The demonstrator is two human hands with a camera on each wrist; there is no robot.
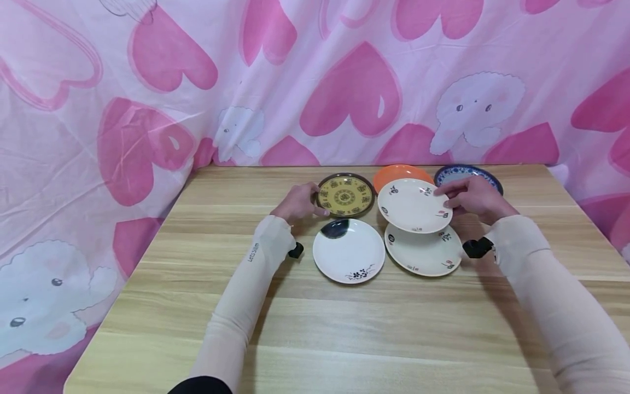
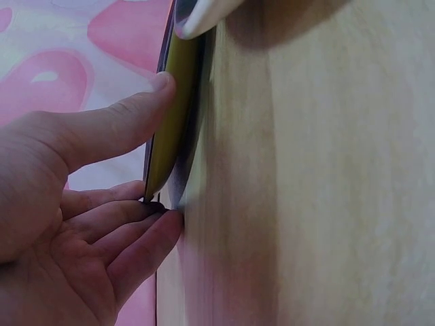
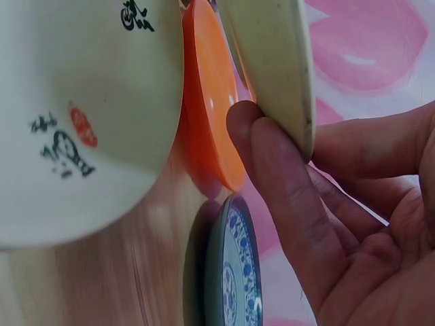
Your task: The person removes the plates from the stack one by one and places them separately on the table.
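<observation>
My right hand [image 1: 474, 200] pinches the right rim of a cream plate [image 1: 413, 208] with small dark and red motifs. That plate is raised above a matching cream plate [image 1: 423, 254] on the table and partly covers it. In the right wrist view, thumb and fingers [image 3: 285, 183] grip its edge from both sides. At the left rim of a yellow-brown patterned plate [image 1: 346, 196] is my left hand [image 1: 299, 202]. Its fingers [image 2: 146, 251] touch the rim near the tabletop, and its extended thumb overlaps the near edge in the left wrist view.
A white plate [image 1: 349, 251] with a dark patch lies before the yellow-brown one. Behind the raised plate is an orange plate [image 1: 401, 173]. A blue-and-white plate [image 1: 450, 174] lies at the back right, partly behind my right hand. A pink heart-print cloth [image 1: 275, 93] hangs behind the wooden table [image 1: 320, 339].
</observation>
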